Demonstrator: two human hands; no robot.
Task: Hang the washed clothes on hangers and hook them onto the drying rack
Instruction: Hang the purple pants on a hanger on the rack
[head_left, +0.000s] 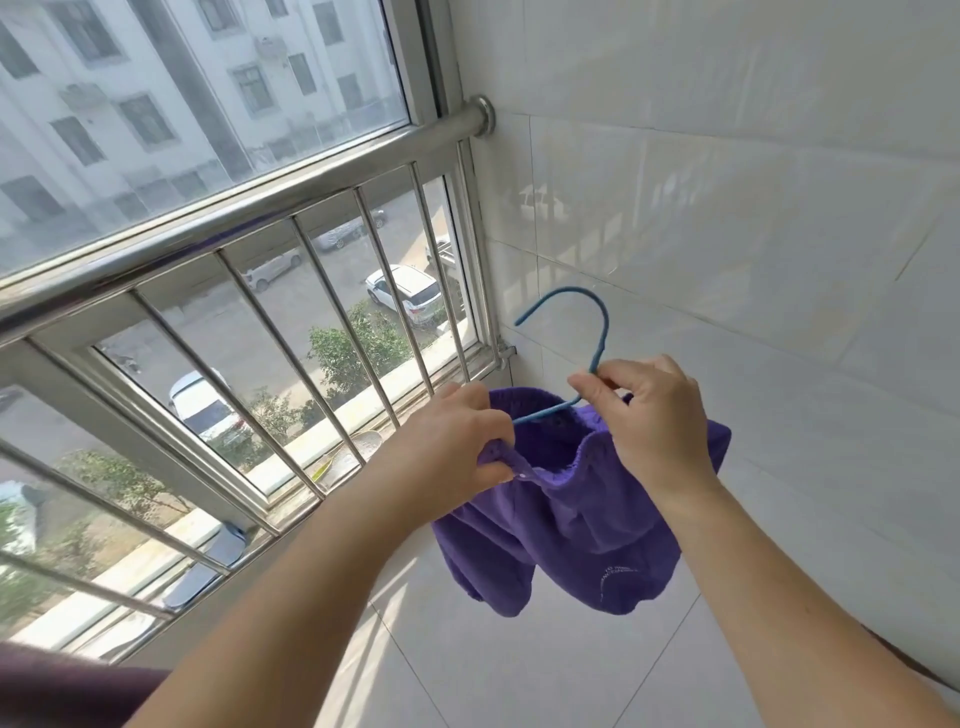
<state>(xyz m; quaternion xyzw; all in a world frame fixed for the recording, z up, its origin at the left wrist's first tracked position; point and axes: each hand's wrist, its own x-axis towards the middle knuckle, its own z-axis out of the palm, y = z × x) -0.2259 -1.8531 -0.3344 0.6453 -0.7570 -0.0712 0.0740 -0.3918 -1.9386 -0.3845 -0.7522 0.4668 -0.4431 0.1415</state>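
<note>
the right hand (652, 415) is pinching the neck of a thin blue wire hanger (597, 338) between thumb and curled fingers, just below the open hook, and the hook is rising up and away from that grip toward the white tiled wall (753, 208). the hanger's one visible arm is running down and to the left from the pinch, its long axis slanting toward the left hand (457, 441); the other arm is hidden behind the right hand and the cloth. the left hand is gripping the gathered waistband of a pair of purple knitted shorts (561, 519), fingers curled tight around the fabric, with the blue arm ending just beside its knuckles. the shorts are hanging in the air between the two hands and drooping below them, above the pale floor tiles (519, 675), touching nothing else.

the garment looks partly threaded on, so seating the waistband seems to be the step in hand. the left hand is the nearer one to the silvery steel window railing (234, 218), which lies up and to the left; no separate drying rack is in view. hooking would likely call for turning the hook's open side toward a bar, and the right hand is placed for that.
</note>
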